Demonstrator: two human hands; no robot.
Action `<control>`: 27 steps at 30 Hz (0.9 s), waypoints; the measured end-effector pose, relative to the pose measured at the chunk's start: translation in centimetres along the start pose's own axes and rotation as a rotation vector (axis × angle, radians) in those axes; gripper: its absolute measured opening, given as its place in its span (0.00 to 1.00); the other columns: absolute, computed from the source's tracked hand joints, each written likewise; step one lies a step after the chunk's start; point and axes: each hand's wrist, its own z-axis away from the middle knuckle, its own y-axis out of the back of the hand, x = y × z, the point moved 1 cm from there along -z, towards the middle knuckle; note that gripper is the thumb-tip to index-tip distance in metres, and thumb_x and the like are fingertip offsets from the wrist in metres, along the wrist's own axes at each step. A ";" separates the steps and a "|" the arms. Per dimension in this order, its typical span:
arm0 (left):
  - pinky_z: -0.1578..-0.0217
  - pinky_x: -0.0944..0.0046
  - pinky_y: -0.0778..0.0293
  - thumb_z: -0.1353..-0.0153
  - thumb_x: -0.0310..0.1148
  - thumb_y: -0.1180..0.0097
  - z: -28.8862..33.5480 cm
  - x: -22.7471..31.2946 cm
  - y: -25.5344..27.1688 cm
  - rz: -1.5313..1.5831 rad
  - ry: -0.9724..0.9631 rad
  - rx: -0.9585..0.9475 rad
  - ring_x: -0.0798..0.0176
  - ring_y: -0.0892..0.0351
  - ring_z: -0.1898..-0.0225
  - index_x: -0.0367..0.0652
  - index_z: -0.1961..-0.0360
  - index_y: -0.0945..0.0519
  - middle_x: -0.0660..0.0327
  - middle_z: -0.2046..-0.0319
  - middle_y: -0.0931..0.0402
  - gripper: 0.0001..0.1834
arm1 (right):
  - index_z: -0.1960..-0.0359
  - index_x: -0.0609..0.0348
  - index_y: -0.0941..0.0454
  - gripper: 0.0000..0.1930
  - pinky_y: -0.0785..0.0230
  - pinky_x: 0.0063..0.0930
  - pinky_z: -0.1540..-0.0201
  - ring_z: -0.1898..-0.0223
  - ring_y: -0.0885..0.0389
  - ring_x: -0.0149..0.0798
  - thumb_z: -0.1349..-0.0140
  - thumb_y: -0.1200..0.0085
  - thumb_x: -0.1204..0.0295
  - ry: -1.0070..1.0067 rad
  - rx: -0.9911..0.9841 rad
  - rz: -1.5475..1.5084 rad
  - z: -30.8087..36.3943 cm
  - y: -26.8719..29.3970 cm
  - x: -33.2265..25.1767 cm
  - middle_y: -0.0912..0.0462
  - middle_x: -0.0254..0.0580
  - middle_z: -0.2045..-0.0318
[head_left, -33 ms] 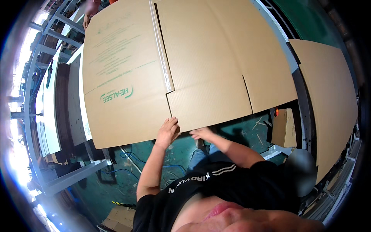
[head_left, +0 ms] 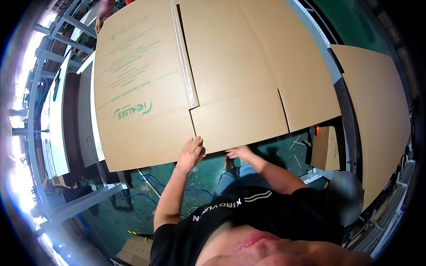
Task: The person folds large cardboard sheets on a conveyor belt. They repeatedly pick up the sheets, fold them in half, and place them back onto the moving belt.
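Note:
A large flattened cardboard box [head_left: 239, 119] with green print and a pale taped seam lies before me. My left hand [head_left: 191, 153] rests flat on its near edge, just below the end of a slot, fingers stretched out and holding nothing. To the right, my right hand [head_left: 241, 153] is at the same edge with its fingers extended; the tips touch or almost touch the board, and I cannot tell which. Dark slots cut into the board to the left and right of the middle panel.
At the far left, another person's hand [head_left: 98, 25] is by the board's corner. A second cardboard sheet [head_left: 377, 115] leans or lies on the right beyond a dark metal rail. An open carton [head_left: 325, 148] stands below. Blue hoses [head_left: 197, 191] and scraps lie on the green floor.
My right hand has shifted slightly right along the edge. My left hand and the board have moved only a little in the picture.

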 end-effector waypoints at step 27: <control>0.35 0.46 0.43 0.50 0.29 0.37 -1.4 -7.6 2.5 -0.106 -0.113 0.104 0.41 0.39 0.37 0.40 0.53 0.28 0.50 0.43 0.34 0.22 | 0.48 0.70 0.31 0.20 0.31 0.26 0.52 0.56 0.24 0.32 0.43 0.41 0.80 1.160 1.051 0.565 22.3 9.1 -30.4 0.24 0.43 0.54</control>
